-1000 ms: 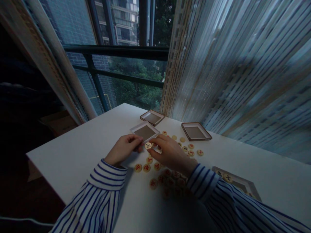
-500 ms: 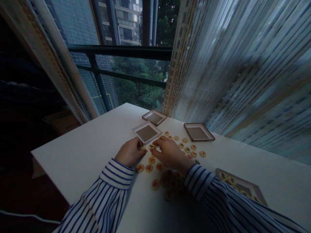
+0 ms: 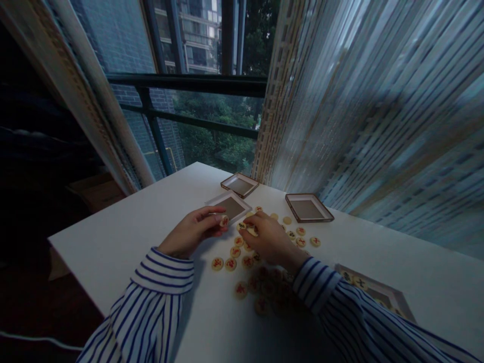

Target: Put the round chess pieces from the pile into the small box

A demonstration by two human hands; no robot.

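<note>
My left hand [image 3: 192, 229] is closed on a round piece with a red character [image 3: 224, 220], raised beside the near tray [image 3: 245, 211]. Fingers bent, my right hand [image 3: 266, 237] pinches at a piece with a dark character [image 3: 241, 227], right of the left hand. Round cream pieces lie scattered around and below the right hand, among them a red-marked one [image 3: 217, 263] at the left edge of the group. Shadow and the right forearm partly hide the pieces nearest me.
Two brown-rimmed trays stand toward the back, one behind the near tray [image 3: 240, 184] and one to the right [image 3: 309, 207]. Another tray [image 3: 404, 301] with several pieces sits by my right sleeve. Curtains and a window border the white table [image 3: 132, 217].
My left hand has lifted and turned, showing the red-marked piece between its fingers. My right hand has shifted slightly right, and the dark-marked piece by its fingertips has moved right too.
</note>
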